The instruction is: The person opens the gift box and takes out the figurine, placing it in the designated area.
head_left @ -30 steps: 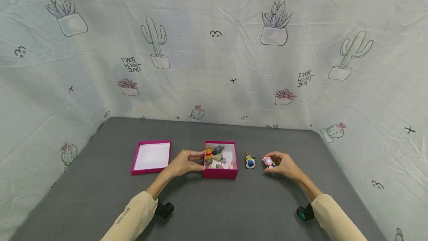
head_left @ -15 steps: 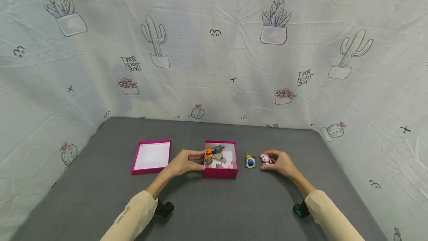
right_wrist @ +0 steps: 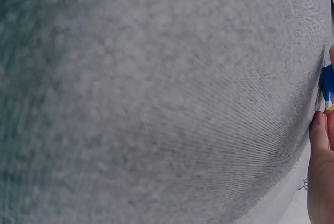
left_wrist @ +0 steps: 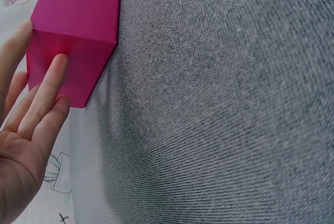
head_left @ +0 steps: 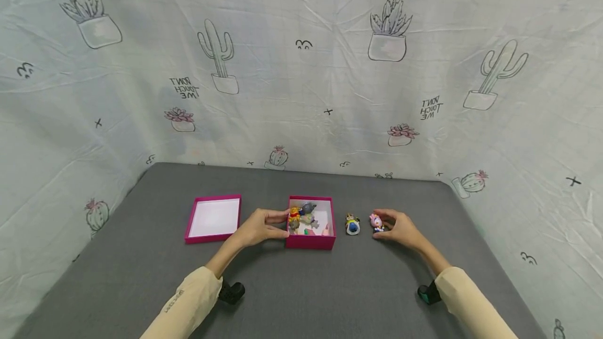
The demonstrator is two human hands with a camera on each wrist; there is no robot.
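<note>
My left hand [head_left: 257,229] rests against the left wall of a magenta box [head_left: 311,243] with a white inside. In the left wrist view its fingers [left_wrist: 44,96] lie nearly straight along the box's side. Inside the box lie several small cartoon figurines, among them a yellow-and-red bear [head_left: 294,214] and a grey one [head_left: 308,208]. My right hand [head_left: 401,230] pinches a pink rabbit-like figurine [head_left: 376,222] between thumb and fingers, at or just above the table. A figurine with a blue-and-white body [head_left: 352,227] lies between the box and that hand. Only part of the right hand shows in the right wrist view.
A shallow magenta lid [head_left: 216,218], white inside, lies left of the box. All of it sits on a grey cloth-covered table [head_left: 301,292]. Behind and at the sides hangs a pale curtain [head_left: 292,77] printed with cactus drawings.
My right hand first moves a little left with the pink figurine, then slightly back right, and the figurine has turned more upright. The left hand and the box keep their place.
</note>
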